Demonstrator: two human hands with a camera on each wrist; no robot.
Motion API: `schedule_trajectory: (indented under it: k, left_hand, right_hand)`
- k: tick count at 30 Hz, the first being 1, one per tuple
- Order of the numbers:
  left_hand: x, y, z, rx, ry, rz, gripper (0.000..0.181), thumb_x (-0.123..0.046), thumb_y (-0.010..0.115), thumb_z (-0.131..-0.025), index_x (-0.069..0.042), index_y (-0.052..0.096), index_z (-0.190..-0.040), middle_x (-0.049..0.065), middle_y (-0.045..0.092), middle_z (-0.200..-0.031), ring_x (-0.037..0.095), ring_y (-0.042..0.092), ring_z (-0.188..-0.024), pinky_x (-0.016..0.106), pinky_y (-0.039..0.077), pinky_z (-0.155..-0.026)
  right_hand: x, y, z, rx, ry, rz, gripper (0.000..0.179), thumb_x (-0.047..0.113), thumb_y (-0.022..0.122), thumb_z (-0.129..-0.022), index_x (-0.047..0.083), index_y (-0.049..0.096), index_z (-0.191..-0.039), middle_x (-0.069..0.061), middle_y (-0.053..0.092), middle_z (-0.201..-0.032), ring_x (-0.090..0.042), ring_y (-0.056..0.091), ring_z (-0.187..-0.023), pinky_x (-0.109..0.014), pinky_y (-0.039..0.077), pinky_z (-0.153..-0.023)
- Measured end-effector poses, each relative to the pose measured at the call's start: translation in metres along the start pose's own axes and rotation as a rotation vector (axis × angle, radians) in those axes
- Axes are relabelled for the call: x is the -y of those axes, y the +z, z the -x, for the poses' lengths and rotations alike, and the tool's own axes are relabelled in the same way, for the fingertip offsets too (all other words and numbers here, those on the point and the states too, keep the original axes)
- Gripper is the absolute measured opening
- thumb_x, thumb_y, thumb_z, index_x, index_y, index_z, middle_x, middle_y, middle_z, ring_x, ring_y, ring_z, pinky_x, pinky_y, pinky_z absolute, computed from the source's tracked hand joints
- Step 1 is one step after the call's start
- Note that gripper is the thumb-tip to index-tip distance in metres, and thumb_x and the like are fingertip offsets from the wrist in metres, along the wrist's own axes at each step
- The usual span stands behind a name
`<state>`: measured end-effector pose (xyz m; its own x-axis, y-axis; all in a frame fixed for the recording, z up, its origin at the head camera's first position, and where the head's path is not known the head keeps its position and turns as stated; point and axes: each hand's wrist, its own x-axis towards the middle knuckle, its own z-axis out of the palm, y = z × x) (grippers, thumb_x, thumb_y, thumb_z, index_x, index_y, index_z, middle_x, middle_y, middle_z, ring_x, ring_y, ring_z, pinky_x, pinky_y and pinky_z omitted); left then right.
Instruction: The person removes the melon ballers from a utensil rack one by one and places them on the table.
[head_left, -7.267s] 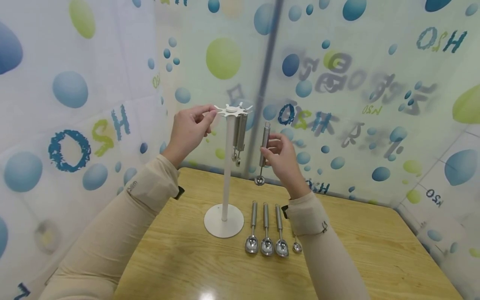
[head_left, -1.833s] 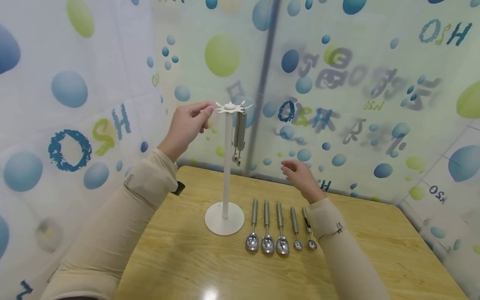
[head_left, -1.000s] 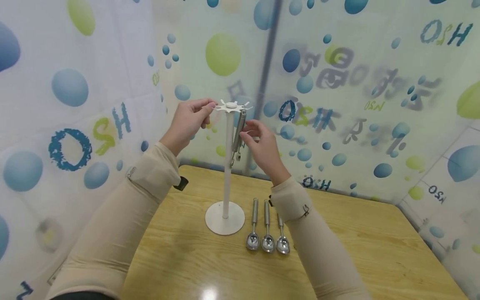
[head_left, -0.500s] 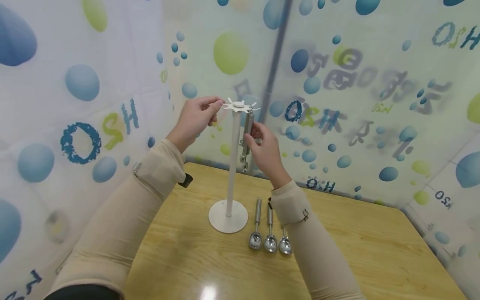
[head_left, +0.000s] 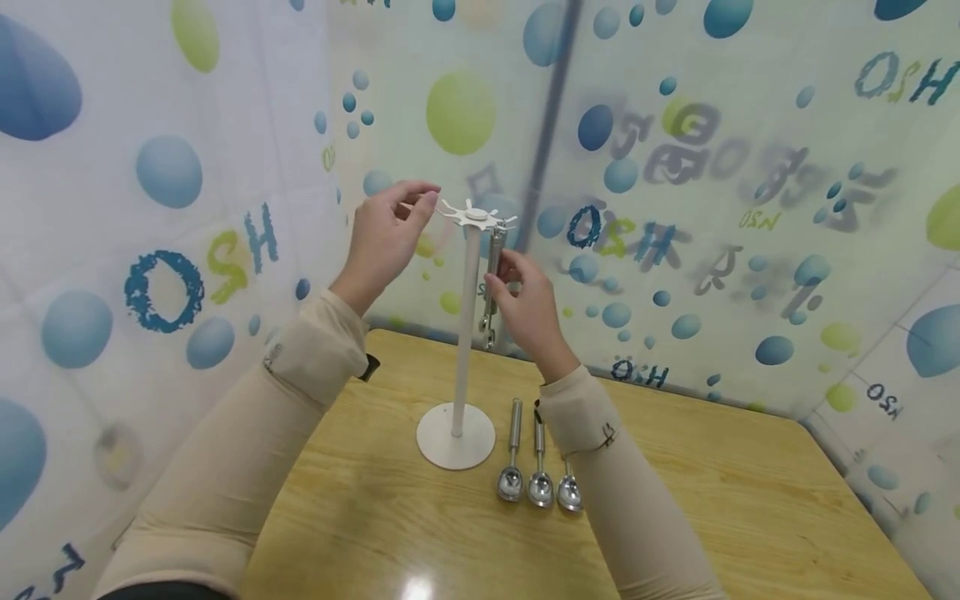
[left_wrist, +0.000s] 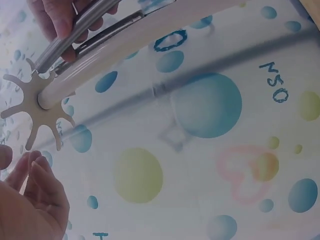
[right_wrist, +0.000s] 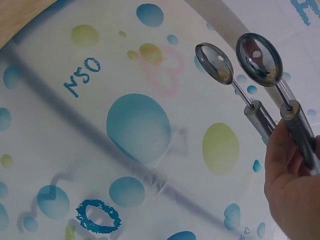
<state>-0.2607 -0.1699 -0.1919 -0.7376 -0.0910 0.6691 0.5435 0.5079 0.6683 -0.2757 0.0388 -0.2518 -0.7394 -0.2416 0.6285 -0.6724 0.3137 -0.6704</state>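
Note:
A white stand has a round base and a star-shaped top with several arms. Two small steel scoops with round bowls hang there; in the head view they overlap. My right hand pinches the handle of the nearer scoop between thumb and fingers, and its upper end is at a rack arm. My left hand is raised beside the top, fingertips close to the tip of one arm. In the left wrist view, a gap separates that hand's thumb from its fingers.
Three larger steel scoops lie side by side on the wooden table, right of the base; my right sleeve covers part of the rightmost. Patterned cloth walls close in behind and at the sides.
Seconds ago my right hand laid a small scoop on the table, then went up to the hanging ones and took a handle. Just now my left fingers rose slightly off the rack arm.

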Motion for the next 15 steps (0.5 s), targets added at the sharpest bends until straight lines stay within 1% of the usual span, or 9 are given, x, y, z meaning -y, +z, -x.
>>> schedule_trajectory:
  k: [4, 8, 10, 15]
  left_hand:
    - [-0.0031, 0.0011, 0.0032, 0.008, 0.06, -0.022, 0.035, -0.038, 0.059, -0.104, -0.011, 0.072, -0.123, 0.005, 0.07, -0.112, 0.017, 0.061, -0.091, 0.03, 0.049, -0.073]
    - [-0.0029, 0.0031, 0.0047, 0.005, 0.09, -0.061, 0.031, -0.031, 0.062, -0.103, -0.008, 0.074, -0.118, 0.006, 0.071, -0.11, 0.019, 0.062, -0.089, 0.029, 0.047, -0.073]
    - [-0.0016, 0.0036, 0.0044, 0.001, 0.099, -0.076, 0.028, -0.028, 0.063, -0.103, -0.007, 0.075, -0.118, 0.006, 0.071, -0.111, 0.02, 0.063, -0.089, 0.028, 0.047, -0.072]
    - [0.0021, 0.0039, 0.0025, 0.004, 0.082, -0.082, 0.026, -0.024, 0.063, -0.103, -0.008, 0.075, -0.119, 0.007, 0.072, -0.114, 0.02, 0.065, -0.092, 0.028, 0.046, -0.071]
  right_hand:
    - [0.0007, 0.0007, 0.0, -0.004, -0.003, 0.007, 0.037, 0.009, 0.062, -0.102, -0.005, 0.056, -0.136, -0.015, 0.058, -0.11, -0.026, 0.061, -0.101, -0.044, 0.057, -0.086]
    - [0.0021, 0.001, 0.0013, -0.005, -0.003, 0.012, 0.039, 0.009, 0.064, -0.101, -0.006, 0.055, -0.136, -0.015, 0.059, -0.11, -0.027, 0.061, -0.101, -0.042, 0.056, -0.084]
    - [0.0029, 0.0006, 0.0024, -0.001, 0.003, 0.014, 0.04, 0.011, 0.065, -0.101, -0.005, 0.055, -0.137, -0.015, 0.06, -0.11, -0.027, 0.062, -0.103, -0.042, 0.054, -0.086]
    - [0.0061, -0.0016, 0.0045, -0.007, 0.009, 0.025, 0.041, 0.014, 0.068, -0.099, -0.002, 0.058, -0.136, -0.014, 0.066, -0.114, -0.026, 0.065, -0.103, -0.042, 0.054, -0.087]
